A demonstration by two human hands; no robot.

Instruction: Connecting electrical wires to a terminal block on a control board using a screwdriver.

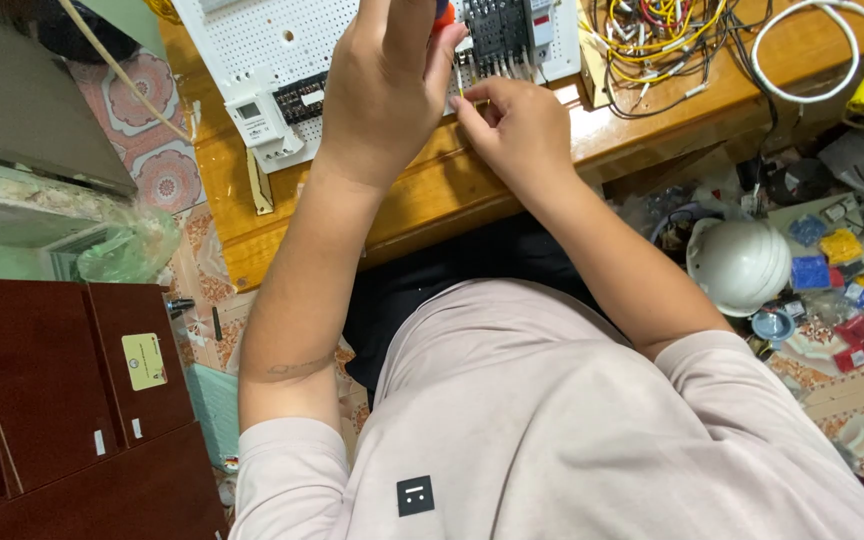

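Left hand point(384, 85) is closing around an orange-handled screwdriver point(443, 14), tip hidden behind the fingers. Right hand point(514, 125) is pinching a thin yellow wire point(459, 84) just right of the left hand, nearly touching it. Both are working over a white perforated panel point(277, 40), black terminal blocks point(497, 30) just above the right hand

Yellow-green rectangular label point(144, 361) on the dark red cabinet point(42, 400).

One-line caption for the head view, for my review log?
Left hand grips an orange-handled tool while right hand pinches a thin wire at a white perforated panel.
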